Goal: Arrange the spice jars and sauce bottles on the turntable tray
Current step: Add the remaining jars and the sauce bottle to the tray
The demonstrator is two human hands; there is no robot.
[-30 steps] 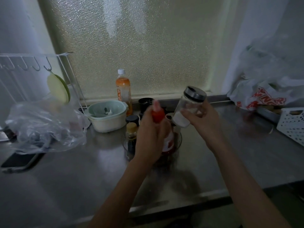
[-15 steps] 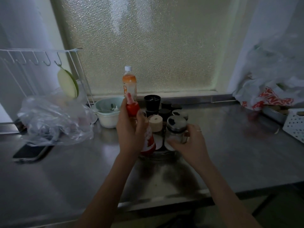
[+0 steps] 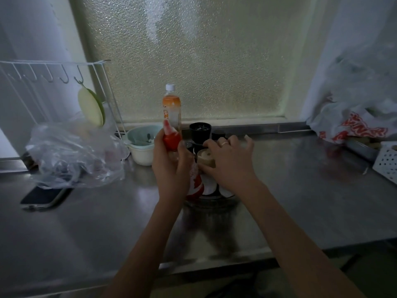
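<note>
The red-capped sauce bottle (image 3: 171, 138) is standing near upright, nozzle pointing up, at the turntable tray's (image 3: 211, 200) left edge. The left hand (image 3: 169, 166) is gripping it; the right hand (image 3: 227, 160) is resting with fingers spread over the jars (image 3: 206, 157).

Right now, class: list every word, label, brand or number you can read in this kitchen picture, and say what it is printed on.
Nothing can be read for certain.
Drink bottle: orange label with print, too small and blurred to read.
Sauce bottle in the left hand: red and white label, mostly hidden, unreadable.
Shopping bag: large red letters, crumpled and broken up, not legible.
Jars under the right hand: no legible text.
</note>
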